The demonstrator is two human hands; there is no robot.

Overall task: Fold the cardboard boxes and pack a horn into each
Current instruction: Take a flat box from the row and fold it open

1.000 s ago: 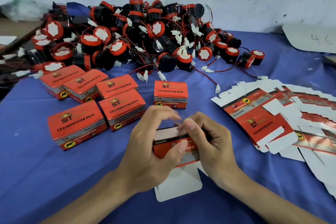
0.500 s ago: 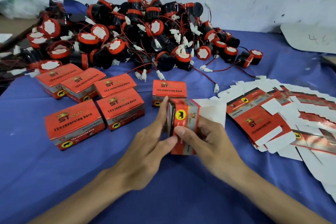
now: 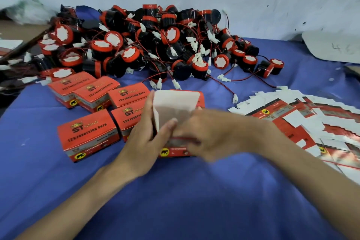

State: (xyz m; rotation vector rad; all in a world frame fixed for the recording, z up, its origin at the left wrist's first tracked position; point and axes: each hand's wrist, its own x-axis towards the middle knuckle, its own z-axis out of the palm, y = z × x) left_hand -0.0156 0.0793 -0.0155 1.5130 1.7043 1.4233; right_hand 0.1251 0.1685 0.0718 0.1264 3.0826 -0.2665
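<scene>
Box, part-folded, white flap raised, stands mid-desk on blue cover, between both hands. Left hand: fingers and thumb pinch box's left wall. Right hand: blurred, against box's right side; grip cannot be told. 5 closed boxes to left. Horn pile behind. Flat blanks to right.

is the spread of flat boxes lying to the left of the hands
No, the flat boxes lie right of the right hand; the folded boxes sit on the left.
</scene>
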